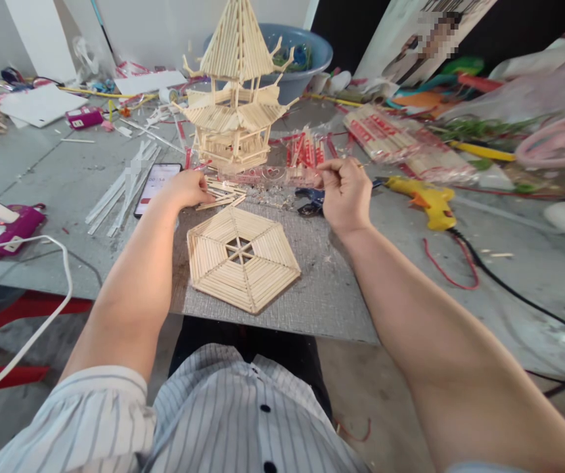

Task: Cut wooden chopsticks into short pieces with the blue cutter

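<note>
A flat hexagonal panel of glued wooden sticks lies on a grey mat in front of me. My left hand rests closed over a small pile of loose sticks just behind the panel. My right hand is raised a little over the mat, fingers pinched on a thin stick. Behind both hands stands a tall stick pagoda model.
A yellow glue gun with a black cord lies right of my right hand. A phone and white strips lie to the left, a purple glue gun at the far left. Packs of chopsticks and a blue basin sit behind.
</note>
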`<state>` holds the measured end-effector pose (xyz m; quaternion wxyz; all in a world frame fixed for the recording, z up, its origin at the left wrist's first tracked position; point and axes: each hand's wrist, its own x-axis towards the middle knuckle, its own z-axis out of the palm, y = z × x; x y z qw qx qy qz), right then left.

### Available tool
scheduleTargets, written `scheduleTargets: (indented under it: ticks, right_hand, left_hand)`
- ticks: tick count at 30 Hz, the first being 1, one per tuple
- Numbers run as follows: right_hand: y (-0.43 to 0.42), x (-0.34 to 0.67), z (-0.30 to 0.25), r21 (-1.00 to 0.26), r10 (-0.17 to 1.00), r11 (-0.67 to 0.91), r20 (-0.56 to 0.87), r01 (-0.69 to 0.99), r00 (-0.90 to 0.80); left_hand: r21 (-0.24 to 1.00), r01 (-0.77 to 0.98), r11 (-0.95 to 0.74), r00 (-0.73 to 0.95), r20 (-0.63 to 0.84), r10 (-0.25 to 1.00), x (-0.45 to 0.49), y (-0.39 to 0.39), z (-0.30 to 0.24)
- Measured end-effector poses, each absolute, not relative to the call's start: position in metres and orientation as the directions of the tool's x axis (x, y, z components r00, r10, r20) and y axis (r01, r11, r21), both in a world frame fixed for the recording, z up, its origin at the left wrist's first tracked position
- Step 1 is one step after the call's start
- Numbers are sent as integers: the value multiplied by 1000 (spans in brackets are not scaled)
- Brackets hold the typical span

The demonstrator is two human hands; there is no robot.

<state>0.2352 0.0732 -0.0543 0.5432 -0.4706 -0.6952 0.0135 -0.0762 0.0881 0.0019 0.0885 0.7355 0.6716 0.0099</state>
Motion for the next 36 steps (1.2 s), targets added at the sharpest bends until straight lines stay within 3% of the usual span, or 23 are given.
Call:
scheduleTargets:
  ticks: [20, 28, 36]
  right_hand:
    - [75, 239, -56, -529, 664, 556, 747, 642, 40]
    - [79, 241, -60, -512, 655, 553, 755, 657, 37]
    - [78, 241, -58, -529, 663, 528, 745, 665, 67]
  left_hand:
    - [89, 990, -106, 118, -140, 983, -67, 83, 5]
    - [77, 996, -53, 57, -51, 997, -57, 78, 7]
    - [102, 981, -163, 180, -189, 965, -56, 77, 10]
